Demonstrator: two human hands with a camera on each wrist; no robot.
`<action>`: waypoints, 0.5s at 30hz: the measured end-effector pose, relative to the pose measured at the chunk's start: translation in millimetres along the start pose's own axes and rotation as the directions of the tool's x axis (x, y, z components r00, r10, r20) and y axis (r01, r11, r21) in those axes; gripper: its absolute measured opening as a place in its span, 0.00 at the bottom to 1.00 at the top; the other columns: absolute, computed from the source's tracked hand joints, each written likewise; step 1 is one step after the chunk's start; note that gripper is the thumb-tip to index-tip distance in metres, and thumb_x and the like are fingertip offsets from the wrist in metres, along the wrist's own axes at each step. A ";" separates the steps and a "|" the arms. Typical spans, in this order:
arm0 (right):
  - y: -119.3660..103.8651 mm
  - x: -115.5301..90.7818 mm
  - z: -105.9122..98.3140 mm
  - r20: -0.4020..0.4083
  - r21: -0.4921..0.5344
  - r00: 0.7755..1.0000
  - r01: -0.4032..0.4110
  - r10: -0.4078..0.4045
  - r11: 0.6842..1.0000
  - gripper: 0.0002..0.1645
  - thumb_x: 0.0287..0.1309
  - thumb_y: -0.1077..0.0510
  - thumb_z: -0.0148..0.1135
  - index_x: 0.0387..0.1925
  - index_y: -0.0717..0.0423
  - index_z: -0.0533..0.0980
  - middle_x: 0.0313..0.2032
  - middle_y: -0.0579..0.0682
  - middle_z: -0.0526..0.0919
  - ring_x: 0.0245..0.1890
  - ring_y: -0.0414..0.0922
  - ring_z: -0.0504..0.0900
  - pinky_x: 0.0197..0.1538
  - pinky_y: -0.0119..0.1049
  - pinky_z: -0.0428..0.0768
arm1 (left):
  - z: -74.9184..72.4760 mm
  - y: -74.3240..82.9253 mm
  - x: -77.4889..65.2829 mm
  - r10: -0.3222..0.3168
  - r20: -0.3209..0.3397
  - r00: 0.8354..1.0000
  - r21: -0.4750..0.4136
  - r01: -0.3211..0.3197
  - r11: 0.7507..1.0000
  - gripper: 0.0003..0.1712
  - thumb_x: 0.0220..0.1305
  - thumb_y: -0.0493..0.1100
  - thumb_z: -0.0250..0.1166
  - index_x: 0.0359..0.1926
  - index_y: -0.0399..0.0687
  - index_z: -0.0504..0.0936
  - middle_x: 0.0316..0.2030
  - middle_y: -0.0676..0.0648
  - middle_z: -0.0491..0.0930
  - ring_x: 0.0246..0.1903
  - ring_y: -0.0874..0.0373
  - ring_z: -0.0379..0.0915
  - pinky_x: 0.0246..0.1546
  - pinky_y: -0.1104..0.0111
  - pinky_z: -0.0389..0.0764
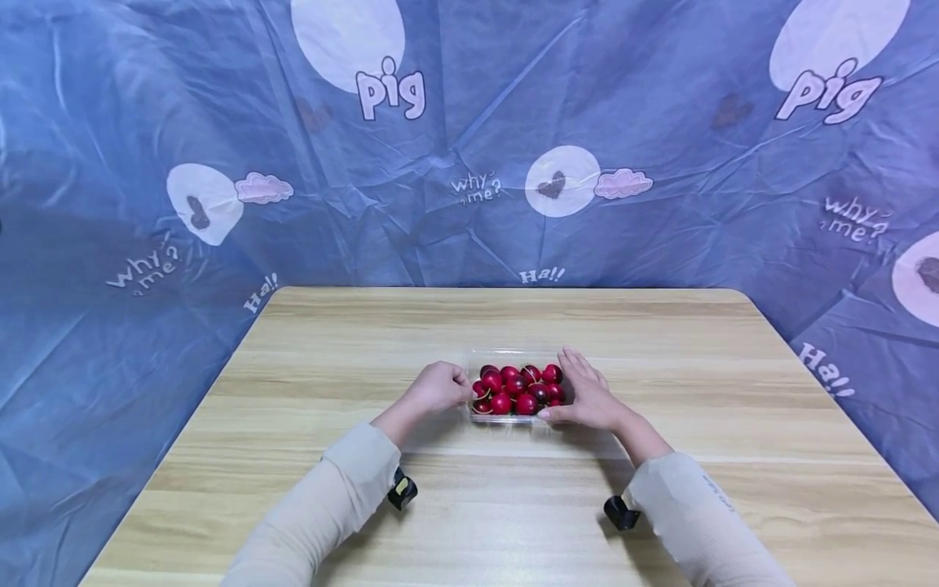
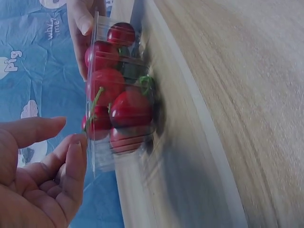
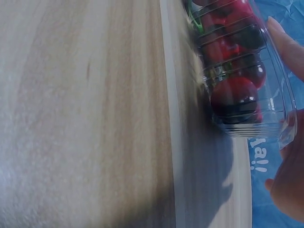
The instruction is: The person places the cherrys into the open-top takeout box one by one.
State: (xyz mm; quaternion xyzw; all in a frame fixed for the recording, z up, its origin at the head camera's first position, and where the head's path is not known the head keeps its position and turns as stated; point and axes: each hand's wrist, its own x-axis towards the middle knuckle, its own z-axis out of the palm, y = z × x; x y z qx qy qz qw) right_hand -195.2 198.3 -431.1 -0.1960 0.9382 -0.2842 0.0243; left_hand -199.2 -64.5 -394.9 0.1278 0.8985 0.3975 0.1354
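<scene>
A clear plastic box (image 1: 517, 419) full of dark red cherries (image 1: 526, 403) stands on the wooden table, some with green stems. My left hand (image 1: 442, 386) is at its left end. In the left wrist view its bent fingers (image 2: 75, 154) reach the rim, while the thumb is held apart from them. Around the box's right end lies my right hand (image 1: 590, 399), thumb at the front rim and fingers along the right side toward the back corner. The right wrist view shows the thumb (image 3: 286, 47) beside the rim, the remaining fingers partly cut off.
The pale wooden table (image 1: 477, 522) runs back to a blue printed cloth (image 1: 455, 228) hanging behind it. Black wrist devices (image 1: 402, 489) show under both light sleeves (image 1: 330, 489).
</scene>
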 end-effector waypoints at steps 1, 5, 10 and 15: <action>-0.1 0.2 -0.5 0.000 0.007 1.000 0.003 -0.003 1.000 0.66 0.33 0.35 0.64 0.62 0.70 0.44 0.63 0.65 0.41 0.62 0.60 0.37 0.56 0.60 0.38 | -1.0 0.0 -0.1 -0.004 0.001 1.000 -0.006 0.004 1.000 0.05 0.48 0.36 0.59 0.18 0.43 0.76 0.22 0.53 0.76 0.21 0.60 0.67 0.23 0.71 0.69; 0.8 0.8 -2.1 -0.012 0.030 1.000 0.009 -0.008 1.000 0.63 0.37 0.37 0.64 0.62 0.70 0.44 0.63 0.65 0.40 0.61 0.61 0.37 0.56 0.60 0.38 | -3.4 -2.6 2.1 -0.007 -0.002 1.000 -0.016 0.007 1.000 0.05 0.49 0.37 0.59 0.19 0.43 0.75 0.26 0.53 0.77 0.23 0.60 0.69 0.24 0.72 0.69; 4.3 2.7 -11.1 -0.082 0.094 0.997 0.010 -0.002 0.996 0.56 0.43 0.41 0.61 0.63 0.66 0.44 0.64 0.62 0.40 0.62 0.59 0.36 0.57 0.59 0.37 | -11.2 -8.2 11.1 0.008 -0.047 0.999 -0.019 -0.009 1.000 0.05 0.51 0.40 0.61 0.24 0.43 0.76 0.24 0.52 0.76 0.24 0.58 0.71 0.24 0.71 0.70; 14.0 4.0 -32.6 -0.176 0.189 0.984 -0.006 0.040 0.982 0.48 0.49 0.48 0.58 0.63 0.64 0.46 0.64 0.62 0.42 0.62 0.58 0.38 0.58 0.57 0.38 | -27.0 -15.9 22.9 0.054 -0.172 0.984 0.009 -0.053 0.999 0.06 0.54 0.42 0.59 0.30 0.43 0.77 0.27 0.50 0.76 0.30 0.57 0.70 0.32 0.67 0.71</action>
